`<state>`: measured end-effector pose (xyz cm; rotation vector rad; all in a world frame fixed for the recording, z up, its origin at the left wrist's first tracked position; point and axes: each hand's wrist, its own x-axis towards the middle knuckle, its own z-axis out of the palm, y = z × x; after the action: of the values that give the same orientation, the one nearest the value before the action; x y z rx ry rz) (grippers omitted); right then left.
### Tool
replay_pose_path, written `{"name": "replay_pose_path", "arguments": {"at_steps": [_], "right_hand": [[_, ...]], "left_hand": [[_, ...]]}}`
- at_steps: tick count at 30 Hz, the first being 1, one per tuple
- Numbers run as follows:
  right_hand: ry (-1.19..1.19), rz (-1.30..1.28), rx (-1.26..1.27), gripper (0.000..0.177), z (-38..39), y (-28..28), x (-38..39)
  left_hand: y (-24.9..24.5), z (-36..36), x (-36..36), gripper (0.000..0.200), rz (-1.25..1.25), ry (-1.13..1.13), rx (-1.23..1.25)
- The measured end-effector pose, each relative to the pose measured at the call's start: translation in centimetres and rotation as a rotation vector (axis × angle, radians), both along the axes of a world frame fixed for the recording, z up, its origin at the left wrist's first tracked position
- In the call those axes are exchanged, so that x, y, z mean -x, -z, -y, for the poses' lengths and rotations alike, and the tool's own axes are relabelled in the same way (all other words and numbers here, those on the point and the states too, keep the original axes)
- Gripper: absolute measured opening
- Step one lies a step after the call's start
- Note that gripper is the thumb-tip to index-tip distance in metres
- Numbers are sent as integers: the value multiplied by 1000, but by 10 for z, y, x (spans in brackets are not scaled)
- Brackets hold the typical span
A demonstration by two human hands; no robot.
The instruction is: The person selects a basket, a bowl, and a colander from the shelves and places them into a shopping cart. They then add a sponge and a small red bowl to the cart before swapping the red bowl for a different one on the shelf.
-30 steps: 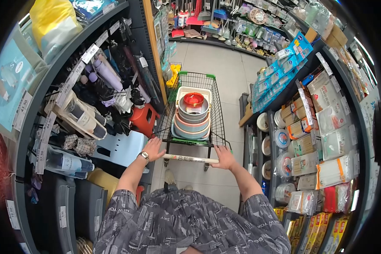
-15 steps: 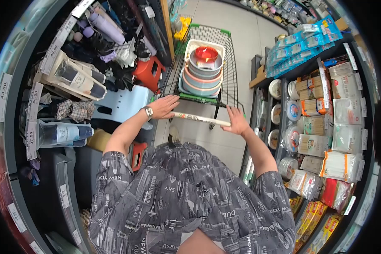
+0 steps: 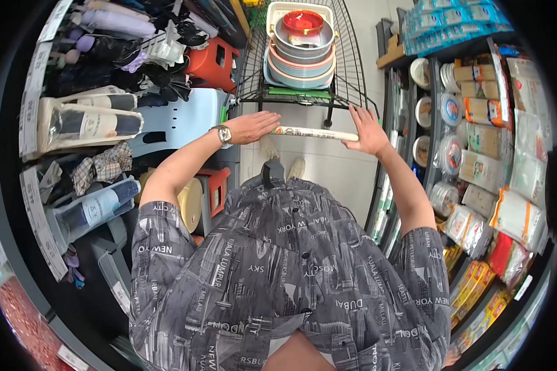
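Observation:
The pale printed handle (image 3: 315, 133) of a shopping cart crosses in front of me. My left hand (image 3: 252, 128), wearing a wristwatch (image 3: 223, 133), rests against its left end with fingers stretched out. At the right end lies my right hand (image 3: 369, 133), fingers extended forward and thumb apart, palm against the handle. Neither hand wraps around it. Inside the cart basket (image 3: 355, 68) stands a stack of basins (image 3: 300, 73) with pink and blue-grey rims. A grey bowl (image 3: 302, 48) and a translucent red bowl (image 3: 303, 22) top the stack, with a cream rectangular basket (image 3: 280, 8) behind.
Left shelves carry folded umbrellas (image 3: 119, 23), packaged dark items (image 3: 99, 123), a light blue plastic stool (image 3: 195, 117) and a red stool (image 3: 211, 65). On the right are packs of sticks (image 3: 476, 111), round tubs (image 3: 450, 109) and blue packets (image 3: 458, 21). Tiled floor (image 3: 334, 170) runs between.
The cart and its basins appear higher in the view, and the shelves have shifted. My hands remain at the handle, slightly higher in the picture. Both shoes now show below it.

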<state>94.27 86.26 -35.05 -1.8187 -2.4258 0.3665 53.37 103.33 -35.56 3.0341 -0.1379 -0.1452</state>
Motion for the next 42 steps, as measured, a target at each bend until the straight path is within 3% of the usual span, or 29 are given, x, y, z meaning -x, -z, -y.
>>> {"name": "replay_pose_path", "arguments": {"at_steps": [2, 4, 5, 8, 19, 20, 22, 24, 29, 33, 42], "right_hand": [[-13, 30, -4, 114, 1, -4, 1], [-9, 35, 1, 114, 1, -3, 1], [-7, 45, 12, 115, 3, -3, 0], [-2, 58, 32, 115, 3, -1, 1], [8, 82, 46, 112, 3, -4, 2], [13, 87, 44, 112, 4, -4, 2], [9, 89, 62, 111, 3, -7, 3], [10, 72, 30, 110, 4, -8, 4], [10, 80, 44, 111, 3, -9, 5], [5, 60, 35, 109, 3, -8, 4], [11, 64, 74, 114, 4, -6, 5]], "left_hand": [[-3, 1, -3, 58, 129, 27, -11], [-9, 3, -3, 57, -229, -89, 68], [3, 3, 2, 57, -21, -88, 64], [1, 6, 2, 57, -163, -144, 26], [-1, 7, 2, 60, -36, -142, 28], [-5, 8, -1, 50, -90, -156, 63], [-25, 4, -17, 42, -137, -159, 89], [-49, 5, -34, 26, -13, -69, 71], [-138, 19, -82, 24, 336, 89, -43], [-179, 26, -97, 22, 399, 109, -141], [-185, 33, -91, 22, 381, 96, -209]]}}
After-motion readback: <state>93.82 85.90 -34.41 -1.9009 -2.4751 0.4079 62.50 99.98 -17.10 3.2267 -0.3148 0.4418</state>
